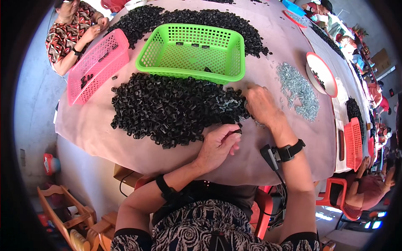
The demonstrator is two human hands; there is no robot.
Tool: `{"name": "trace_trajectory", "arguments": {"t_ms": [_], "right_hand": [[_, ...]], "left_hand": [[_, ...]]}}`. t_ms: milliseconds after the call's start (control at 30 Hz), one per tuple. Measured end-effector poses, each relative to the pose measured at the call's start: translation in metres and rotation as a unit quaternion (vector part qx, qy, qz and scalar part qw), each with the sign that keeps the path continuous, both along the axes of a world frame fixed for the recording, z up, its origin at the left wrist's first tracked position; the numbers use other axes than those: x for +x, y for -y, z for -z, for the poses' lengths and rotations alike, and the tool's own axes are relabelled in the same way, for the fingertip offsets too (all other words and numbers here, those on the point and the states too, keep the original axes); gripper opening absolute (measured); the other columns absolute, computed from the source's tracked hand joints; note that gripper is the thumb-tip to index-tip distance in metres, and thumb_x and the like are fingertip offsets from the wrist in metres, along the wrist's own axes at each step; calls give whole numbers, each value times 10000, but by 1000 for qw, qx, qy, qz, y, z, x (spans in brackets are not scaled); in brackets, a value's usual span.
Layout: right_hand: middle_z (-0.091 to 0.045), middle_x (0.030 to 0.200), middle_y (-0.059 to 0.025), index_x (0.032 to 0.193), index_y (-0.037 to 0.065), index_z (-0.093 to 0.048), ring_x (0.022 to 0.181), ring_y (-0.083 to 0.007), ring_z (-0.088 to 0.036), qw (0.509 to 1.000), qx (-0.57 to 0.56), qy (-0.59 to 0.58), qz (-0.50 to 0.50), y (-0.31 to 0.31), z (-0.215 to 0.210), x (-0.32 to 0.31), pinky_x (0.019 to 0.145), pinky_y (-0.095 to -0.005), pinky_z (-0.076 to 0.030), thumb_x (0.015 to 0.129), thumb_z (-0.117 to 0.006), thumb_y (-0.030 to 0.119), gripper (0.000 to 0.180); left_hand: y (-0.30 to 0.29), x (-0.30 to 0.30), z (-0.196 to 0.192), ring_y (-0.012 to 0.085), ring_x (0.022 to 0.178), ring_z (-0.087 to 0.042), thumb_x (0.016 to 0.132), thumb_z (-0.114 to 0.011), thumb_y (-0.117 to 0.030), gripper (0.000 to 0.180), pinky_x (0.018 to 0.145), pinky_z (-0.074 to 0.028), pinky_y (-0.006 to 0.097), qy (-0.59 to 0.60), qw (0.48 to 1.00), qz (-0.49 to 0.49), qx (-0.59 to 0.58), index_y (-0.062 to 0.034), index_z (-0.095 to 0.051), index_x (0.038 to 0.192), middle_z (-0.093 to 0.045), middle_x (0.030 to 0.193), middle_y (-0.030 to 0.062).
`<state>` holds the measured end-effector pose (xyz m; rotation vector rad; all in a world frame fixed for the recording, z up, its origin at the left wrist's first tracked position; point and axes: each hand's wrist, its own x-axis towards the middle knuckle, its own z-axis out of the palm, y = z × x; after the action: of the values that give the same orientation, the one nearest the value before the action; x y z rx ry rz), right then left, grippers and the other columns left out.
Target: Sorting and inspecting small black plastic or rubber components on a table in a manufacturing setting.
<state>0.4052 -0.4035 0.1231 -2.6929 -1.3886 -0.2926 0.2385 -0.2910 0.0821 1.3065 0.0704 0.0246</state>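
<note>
My left hand (218, 145) is closed at the near edge of the pile, its thumb and fingers round a small black plastic piece (238, 131). A broad heap of similar black plastic pieces (163, 108) lies in front of me. My right hand (264, 104) is at the heap's right end, fingers curled down and pressed together. What its fingertips hold is hidden. Beside them, a small clump of metal springs (228, 104) lies on the black pieces. Just beyond the heap stands a green plastic basket (190, 74) with a few black pieces inside.
Scattered small metal springs (299, 92) lie to the right, near a white bowl with a red rim (321, 75). A pink basket (98, 67) stands at the left, near a person in a patterned top (69, 33). More black heaps (213, 19) lie farther back. Other people sit along the right.
</note>
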Motion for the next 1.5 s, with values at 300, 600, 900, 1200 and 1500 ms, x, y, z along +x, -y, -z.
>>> {"name": "trace_trajectory", "arguments": {"t_ms": [300,600,900,1200,1500], "right_hand": [[-635,795,-192,731,-1,-654,802,-332,-637,996,-87,2,25,-9,-8,3,728,-396,-519,722,-530,-24,127],[-634,836,-198,748,4,-657,817,-334,-634,996,-92,-9,13,-13,-9,4,737,-409,-515,731,-540,-2,118],[-620,869,-223,808,-19,-647,831,-370,-613,979,4,-199,44,-3,-18,15,752,-417,-500,696,-551,-10,147],[-599,805,-25,889,-9,-619,694,-111,-545,798,340,-494,52,22,-15,-40,653,-248,-465,727,-428,-109,269],[-585,780,-22,929,16,-631,716,-77,-576,833,404,-378,23,24,6,-87,628,-214,-461,764,-603,-94,200]], "left_hand": [[1,0,2,77,681,-559,937,-495,-73,214,577,-496,224,6,1000,11,-1,11,-541,1129,-576,836,49],[1,-1,-1,76,685,-556,937,-497,-75,225,585,-491,220,4,1000,14,3,7,-537,1143,-575,838,48],[-1,-1,2,79,692,-561,939,-493,-78,228,586,-493,225,8,1000,9,-11,10,-533,1145,-579,850,54],[0,3,2,115,712,-592,957,-443,-86,195,586,-512,246,24,998,-3,-51,2,-496,1122,-591,857,74],[0,3,1,114,693,-595,957,-431,-78,176,571,-509,235,41,998,-6,-39,6,-485,1102,-598,852,74]]}}
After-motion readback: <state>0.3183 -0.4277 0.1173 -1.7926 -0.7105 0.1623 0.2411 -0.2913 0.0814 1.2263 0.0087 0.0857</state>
